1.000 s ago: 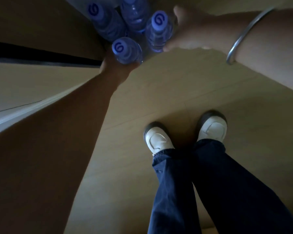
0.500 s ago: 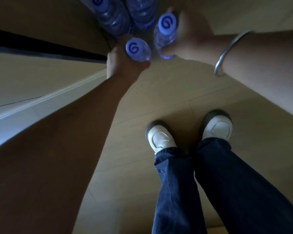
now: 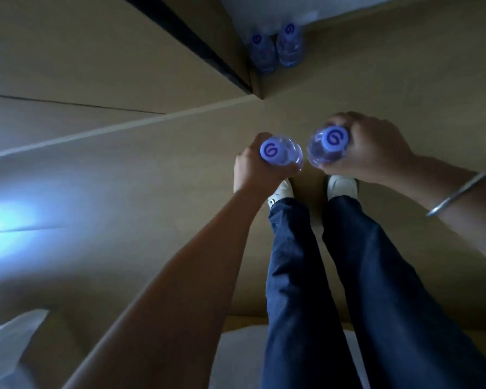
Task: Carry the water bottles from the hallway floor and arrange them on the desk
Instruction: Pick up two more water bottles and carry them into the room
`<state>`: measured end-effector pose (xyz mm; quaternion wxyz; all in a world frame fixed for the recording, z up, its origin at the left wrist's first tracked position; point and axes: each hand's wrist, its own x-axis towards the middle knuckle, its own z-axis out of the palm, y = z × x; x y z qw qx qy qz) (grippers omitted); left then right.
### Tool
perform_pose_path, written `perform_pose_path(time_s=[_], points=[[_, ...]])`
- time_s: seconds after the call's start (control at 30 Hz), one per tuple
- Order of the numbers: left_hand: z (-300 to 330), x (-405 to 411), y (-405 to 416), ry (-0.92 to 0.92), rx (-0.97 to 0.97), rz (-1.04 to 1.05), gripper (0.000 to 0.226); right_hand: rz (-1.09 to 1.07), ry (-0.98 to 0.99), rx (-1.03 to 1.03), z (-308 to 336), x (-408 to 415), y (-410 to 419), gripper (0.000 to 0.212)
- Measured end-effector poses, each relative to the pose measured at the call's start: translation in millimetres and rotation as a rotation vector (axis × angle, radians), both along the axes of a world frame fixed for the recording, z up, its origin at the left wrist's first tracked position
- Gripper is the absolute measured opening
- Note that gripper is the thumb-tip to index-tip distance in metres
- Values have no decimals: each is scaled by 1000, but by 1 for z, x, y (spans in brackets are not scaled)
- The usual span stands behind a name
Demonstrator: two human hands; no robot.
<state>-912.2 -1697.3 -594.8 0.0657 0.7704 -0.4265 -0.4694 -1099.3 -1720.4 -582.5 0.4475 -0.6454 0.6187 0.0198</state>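
I look straight down at a dim hallway floor. My left hand point(image 3: 254, 171) grips a clear water bottle point(image 3: 281, 152) with a blue cap, held upright above my feet. My right hand point(image 3: 372, 153) grips a second blue-capped water bottle point(image 3: 327, 148) right beside it; the two bottles are nearly touching. Two more water bottles point(image 3: 275, 50) stand side by side on the floor farther ahead, against the wall corner. No desk is in view.
A wooden wall corner point(image 3: 257, 88) with a dark vertical strip juts out ahead on the left, just before the standing bottles. My feet in white shoes point(image 3: 341, 186) and dark trousers are below the hands. A bright light patch point(image 3: 0, 220) lies at the left.
Both hands have lifted a bottle each off the floor and drawn back toward my body. The view has risen, so the two bottles left standing now appear small and far ahead.
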Motion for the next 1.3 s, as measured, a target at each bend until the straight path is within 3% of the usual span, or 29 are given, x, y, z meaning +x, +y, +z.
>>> perform_pose_path(time_s=[0.17,0.43,0.5,0.67,0.83,1.07,1.3], points=[[115,11,42,-42,-8,53,53,137,12,-33,120,8,2,41],[277,78,103,-182,-72,430,37,377,-48,-174,270,76,-7,38],[305,102,121,-254,-99,509,37,499,-18,-240,295,109,2,46],[366,174,180,-356,-219,705,42,805,-75,-350,344,214,36,49],[416,260,247,-459,-186,863,46,1037,-141,-452,388,332,87,49],[477,373,335,-672,-164,906,50,1165,-193,-501,438,465,155,39],[511,427,390,-740,-176,1019,57,1180,-278,-486,484,549,206,31]])
